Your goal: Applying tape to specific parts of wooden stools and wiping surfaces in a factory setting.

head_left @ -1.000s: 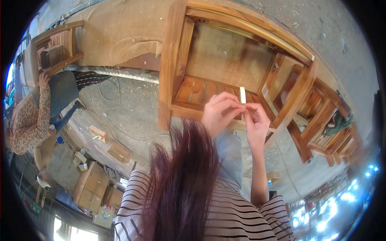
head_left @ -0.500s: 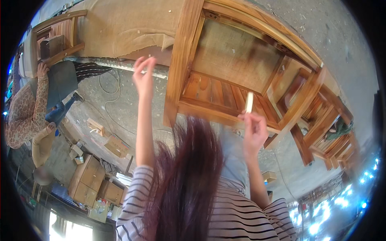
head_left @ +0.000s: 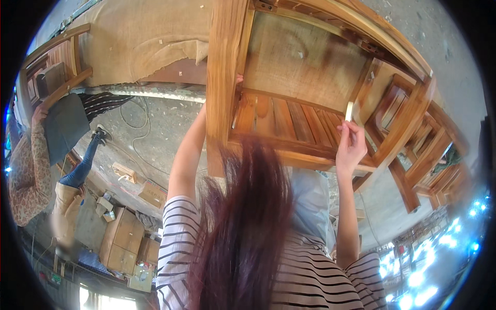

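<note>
We stand on a dusty grey floor in a workshop. A big wooden chair is in front of us. Boxes sit near on the left. Our left hand reaches behind the chair leg; we cannot tell its grip. Our right hand pinches a small pale strip against the chair frame.

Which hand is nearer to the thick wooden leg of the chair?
Left. The left hand reaches behind the thick wooden leg, touching it; the right hand, holding a small pale strip, is well apart.

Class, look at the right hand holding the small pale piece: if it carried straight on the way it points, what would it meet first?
Probably the chair's seat rail: the right hand points its pale piece there, though depth is unclear.
</note>
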Demonstrator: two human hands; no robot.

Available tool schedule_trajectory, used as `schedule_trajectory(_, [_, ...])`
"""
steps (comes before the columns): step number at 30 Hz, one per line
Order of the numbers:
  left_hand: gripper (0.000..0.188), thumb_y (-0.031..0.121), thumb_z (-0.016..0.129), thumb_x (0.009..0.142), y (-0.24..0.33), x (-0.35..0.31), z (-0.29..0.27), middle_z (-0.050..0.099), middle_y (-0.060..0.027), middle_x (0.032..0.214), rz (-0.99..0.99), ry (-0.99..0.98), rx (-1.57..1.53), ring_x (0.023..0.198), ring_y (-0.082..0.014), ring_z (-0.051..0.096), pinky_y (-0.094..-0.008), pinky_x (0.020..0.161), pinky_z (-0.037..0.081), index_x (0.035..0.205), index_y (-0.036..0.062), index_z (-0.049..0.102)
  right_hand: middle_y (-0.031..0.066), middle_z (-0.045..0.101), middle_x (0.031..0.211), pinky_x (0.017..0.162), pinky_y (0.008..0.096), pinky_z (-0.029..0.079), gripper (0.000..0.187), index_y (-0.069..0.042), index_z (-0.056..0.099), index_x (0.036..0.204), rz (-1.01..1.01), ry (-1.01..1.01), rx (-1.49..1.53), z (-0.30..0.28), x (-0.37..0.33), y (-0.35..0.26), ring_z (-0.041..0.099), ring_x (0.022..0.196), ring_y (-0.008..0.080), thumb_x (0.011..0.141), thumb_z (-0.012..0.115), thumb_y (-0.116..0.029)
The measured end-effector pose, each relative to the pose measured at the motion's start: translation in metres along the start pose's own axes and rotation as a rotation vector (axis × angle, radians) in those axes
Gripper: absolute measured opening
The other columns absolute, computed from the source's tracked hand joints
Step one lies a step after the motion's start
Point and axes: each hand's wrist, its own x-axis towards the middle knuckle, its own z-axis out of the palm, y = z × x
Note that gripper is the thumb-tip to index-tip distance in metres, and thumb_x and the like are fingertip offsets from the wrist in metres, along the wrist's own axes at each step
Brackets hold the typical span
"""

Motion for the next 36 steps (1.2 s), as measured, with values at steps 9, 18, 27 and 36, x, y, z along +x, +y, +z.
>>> schedule_trajectory(9, [0.048, 0.027, 0.082, 0.068, -0.082, -0.017, 0.033, 0.067, -0.0149, 0.096, -0.284, 0.121, 0.060, 0.085, -0.0345, 0.065, -0.0442, 0.075, 0.052, 0.105, 0.0026, 0.063, 0.0132, 0.066, 0.090, 0.074, 0.0293, 0.055, 0.004, 0.004, 0.060, 0.095, -0.101, 0.062, -0.084, 0.002, -0.002, -0.002, 0.069, 0.077, 0.0188, 0.092, 0.059, 0.002])
schedule_trajectory(18, [0.037, 0.032, 0.061, 0.085, -0.126, 0.022, -0.002, 0.065, -0.0217, 0.111, -0.651, -0.169, -0.443, 0.102, -0.0438, 0.059, -0.0482, 0.083, 0.051, 0.115, 0.0105, 0.064, 0.0124, 0.066, 0.088, 0.072, 0.0287, 0.054, 0.006, 0.004, 0.058, 0.095, -0.054, -0.068, -0.120, 0.012, 0.000, 0.000, 0.069, 0.078, 0.0181, 0.094, 0.058, -0.002])
schedule_trajectory(27, [0.060, 0.041, 0.050, 0.099, 0.092, 0.102, -0.093, 0.056, -0.0159, 0.130, -0.367, 0.224, -0.486, 0.127, -0.0226, 0.048, -0.0345, 0.106, 0.036, 0.141, -0.0006, 0.043, 0.0098, 0.067, 0.100, 0.077, 0.0267, 0.051, 0.015, 0.001, 0.053, 0.111, 0.165, -0.124, 0.242, 0.027, -0.006, -0.038, 0.065, 0.086, 0.0143, 0.098, 0.052, -0.007])
schedule_trajectory(36, [0.079, 0.040, 0.071, 0.082, 0.126, 0.142, -0.088, 0.054, -0.0142, 0.135, -0.356, 0.369, 0.280, 0.132, -0.0347, 0.042, -0.0566, 0.107, 0.026, 0.147, 0.0181, 0.032, 0.0092, 0.066, 0.102, 0.077, 0.0259, 0.049, 0.019, -0.001, 0.053, 0.115, 0.143, -0.176, 0.343, 0.046, -0.012, -0.077, 0.065, 0.087, 0.0141, 0.098, 0.053, -0.007])
